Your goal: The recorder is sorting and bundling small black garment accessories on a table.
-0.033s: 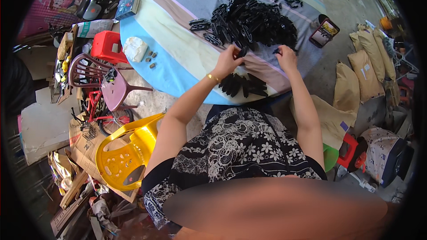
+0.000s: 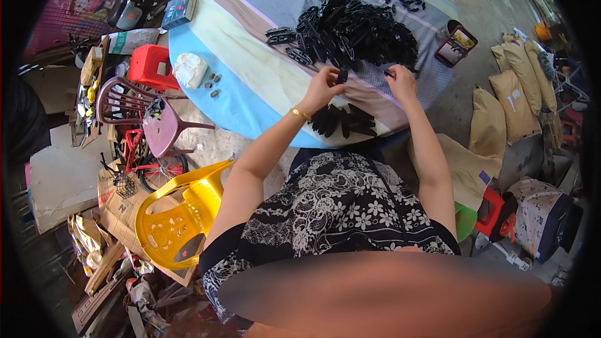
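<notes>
Near the front edge of the desk (image 2: 253, 112), left hand (image 2: 320, 90) and right hand (image 2: 404, 84) each pinch a small black piece (image 2: 342, 76), grip nearly closed; light, even fingertip pressure suits.

Soft daylight on the tablecloth (image 2: 256, 69), black fisheye rim, bowed edges, blurred patch at bottom

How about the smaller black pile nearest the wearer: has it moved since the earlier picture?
No. The smaller black pile shows no visible shift in any direction, judged against the striped cloth's near edge.
</notes>
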Demonstrator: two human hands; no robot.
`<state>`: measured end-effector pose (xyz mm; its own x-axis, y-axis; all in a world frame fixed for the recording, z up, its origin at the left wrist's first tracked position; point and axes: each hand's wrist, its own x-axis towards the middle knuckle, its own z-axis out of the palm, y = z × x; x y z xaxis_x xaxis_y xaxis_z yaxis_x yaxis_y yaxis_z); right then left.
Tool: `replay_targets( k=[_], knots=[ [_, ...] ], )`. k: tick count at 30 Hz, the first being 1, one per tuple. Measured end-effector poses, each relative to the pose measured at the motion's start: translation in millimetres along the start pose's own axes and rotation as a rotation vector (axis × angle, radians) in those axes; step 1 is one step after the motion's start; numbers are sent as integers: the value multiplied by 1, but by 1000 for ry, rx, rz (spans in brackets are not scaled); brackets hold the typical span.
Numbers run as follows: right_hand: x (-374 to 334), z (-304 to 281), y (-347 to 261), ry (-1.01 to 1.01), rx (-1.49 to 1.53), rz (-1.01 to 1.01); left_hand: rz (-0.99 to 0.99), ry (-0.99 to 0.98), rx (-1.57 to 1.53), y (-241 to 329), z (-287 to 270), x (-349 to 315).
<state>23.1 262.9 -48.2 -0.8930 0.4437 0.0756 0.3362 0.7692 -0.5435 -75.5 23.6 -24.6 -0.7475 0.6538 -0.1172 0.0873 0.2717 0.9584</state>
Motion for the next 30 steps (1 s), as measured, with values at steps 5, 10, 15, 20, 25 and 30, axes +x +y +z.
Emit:
replay_targets(
  k=[5, 10, 15, 20, 25, 30],
  knots=[
    [-17, -6, -50, 15, 183, -34, -221, -136, -630, 15, 15, -28],
    [-47, -22, -103, 25, 559, -107, -249, -93, -821, 13, 16, -43],
    [-75, -25, -121, 138, 493, -367, -178, -105, -733, 17, 12, -54],
    [-85, -31, -125, 185, 288, -508, -163, -55, -739, 16, 16, -64],
    [-91, -32, -127, 179, 263, -508, -186, -52, -761, 24, 16, -71],
    [-90, -34, -126, -22, 785, 32, -303, -108, -936, 29, 15, -69]
  ],
)
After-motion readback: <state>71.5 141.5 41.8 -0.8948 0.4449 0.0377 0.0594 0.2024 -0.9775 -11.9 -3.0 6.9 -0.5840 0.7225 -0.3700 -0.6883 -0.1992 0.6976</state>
